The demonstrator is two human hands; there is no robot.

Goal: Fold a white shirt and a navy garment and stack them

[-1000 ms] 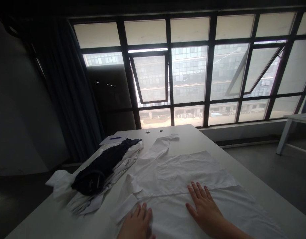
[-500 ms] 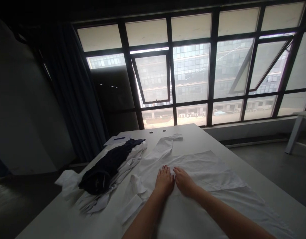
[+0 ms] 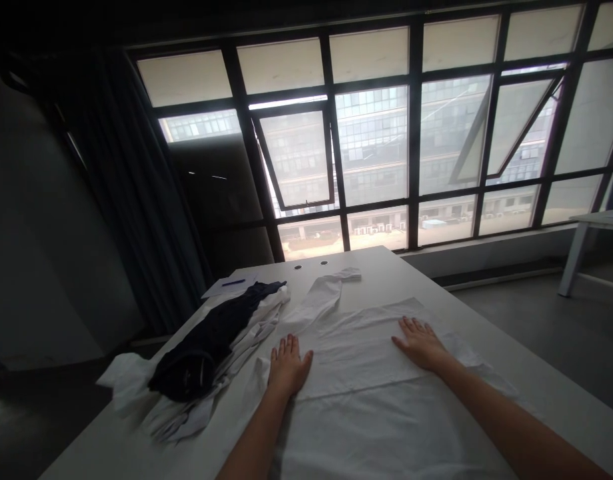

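A white long-sleeved garment [image 3: 356, 360], probably a shirt, lies spread on the white table [image 3: 371, 263]. One of its sleeves [image 3: 319, 297] stretches toward the far end. My left hand [image 3: 289, 367] rests flat on the garment's left part, fingers spread. On its right part lies my right hand [image 3: 420, 341], palm down with the fingers apart. Neither hand grips anything. The cloth between them looks fairly flat, with a long crease crossing below the hands. Its near portion runs out of view at the bottom.
Left of the garment lies a pile of clothes, a dark garment [image 3: 211, 340] over crumpled white ones [image 3: 181, 420]. Behind it are a paper sheet and a pen [image 3: 233, 283]. Windows [image 3: 371, 147] line the far side, a dark curtain [image 3: 131, 180] hangs left, and another table [image 3: 581, 230] stands right.
My hands have moved apart from the middle of the garment, the left one leftward and the right one rightward. The cloth between them appears smoother. The view has turned slightly to the right.
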